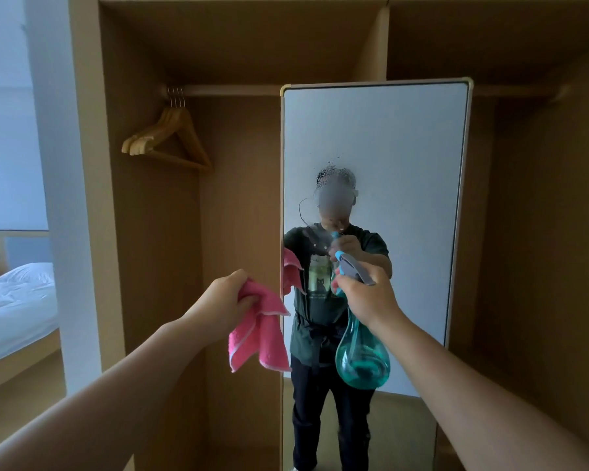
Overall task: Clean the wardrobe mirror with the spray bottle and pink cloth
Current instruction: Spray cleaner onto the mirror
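head view: the tall mirror (374, 130), a smooth rectangle with rounded corners in a thin pale frame, stands inside the open wooden wardrobe (238, 45). a patch of fine droplets (332, 168) speckles the glass. the right hand (368, 297) grips the neck of the spray bottle (361, 362), clear teal plastic with a bulbous base and grey trigger, nozzle facing the glass. the left hand (225, 300) clutches the pink cloth (259, 338), soft and nubbly with pale edging, hanging just left of the mirror's edge. wooden hangers (170, 141) hang on the rail at upper left, well apart. a bed (14, 300) with white sheets lies at far left.
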A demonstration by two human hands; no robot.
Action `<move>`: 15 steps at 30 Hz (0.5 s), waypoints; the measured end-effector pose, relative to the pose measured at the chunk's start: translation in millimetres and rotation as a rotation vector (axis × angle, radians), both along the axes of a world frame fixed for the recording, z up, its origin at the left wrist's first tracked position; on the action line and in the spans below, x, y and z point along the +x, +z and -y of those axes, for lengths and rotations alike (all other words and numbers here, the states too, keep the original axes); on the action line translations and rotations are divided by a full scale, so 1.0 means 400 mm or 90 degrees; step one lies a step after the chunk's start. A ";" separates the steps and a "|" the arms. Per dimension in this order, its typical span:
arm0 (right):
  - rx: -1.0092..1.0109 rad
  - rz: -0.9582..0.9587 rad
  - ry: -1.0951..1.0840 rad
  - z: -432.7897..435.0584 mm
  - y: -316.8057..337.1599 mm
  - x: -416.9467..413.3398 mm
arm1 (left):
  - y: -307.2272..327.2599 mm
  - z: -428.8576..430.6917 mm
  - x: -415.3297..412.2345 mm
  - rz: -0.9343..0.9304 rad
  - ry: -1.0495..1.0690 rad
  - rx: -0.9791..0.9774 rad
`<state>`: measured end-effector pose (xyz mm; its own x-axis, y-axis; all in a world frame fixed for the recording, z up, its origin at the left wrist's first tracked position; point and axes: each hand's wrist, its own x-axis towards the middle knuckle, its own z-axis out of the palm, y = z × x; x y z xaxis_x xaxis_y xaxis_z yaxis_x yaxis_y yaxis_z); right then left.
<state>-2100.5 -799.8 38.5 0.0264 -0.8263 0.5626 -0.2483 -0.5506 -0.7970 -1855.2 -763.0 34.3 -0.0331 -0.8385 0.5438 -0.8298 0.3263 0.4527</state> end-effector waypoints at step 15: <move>0.012 0.026 -0.058 -0.020 -0.009 -0.126 | -0.008 0.029 -0.058 0.010 -0.031 -0.002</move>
<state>-2150.9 -791.6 34.8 -0.0726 -0.8345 0.5462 -0.2635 -0.5121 -0.8175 -1878.4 -774.8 31.0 -0.0830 -0.8340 0.5455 -0.8196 0.3685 0.4387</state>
